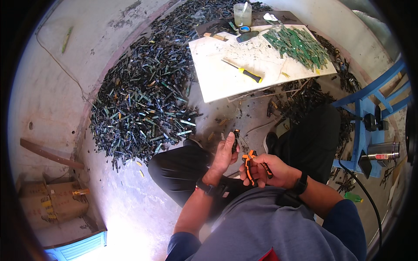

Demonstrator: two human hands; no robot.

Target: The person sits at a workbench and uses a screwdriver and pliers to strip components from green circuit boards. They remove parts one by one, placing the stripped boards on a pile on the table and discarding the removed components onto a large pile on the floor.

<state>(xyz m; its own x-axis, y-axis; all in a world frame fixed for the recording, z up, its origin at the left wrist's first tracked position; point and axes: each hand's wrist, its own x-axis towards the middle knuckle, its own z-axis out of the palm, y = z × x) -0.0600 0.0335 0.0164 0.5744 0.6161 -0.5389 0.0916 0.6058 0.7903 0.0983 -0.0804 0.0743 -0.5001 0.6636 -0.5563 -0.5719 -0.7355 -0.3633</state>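
Observation:
Over my lap, my left hand (223, 155) is closed around a small dark piece (236, 137) with thin wires or pins; its exact kind is too small to tell. Close beside it on the right, my right hand (278, 170) grips a pair of pliers (248, 168) with orange and black handles. The pliers' head points up toward the left hand, apart from the dark piece. Beyond my knees, a yellow and black screwdriver (250, 75) lies on a white board (211, 82) that serves as a tabletop.
A large heap of dark strips (143, 98) covers the floor at left. Green circuit-board strips (300, 45) lie on the white board, near a cup (242, 17) and a tape roll (244, 29). A blue chair (362, 117) with a metal mug (384, 150) stands at right; cardboard boxes (65, 200) at lower left.

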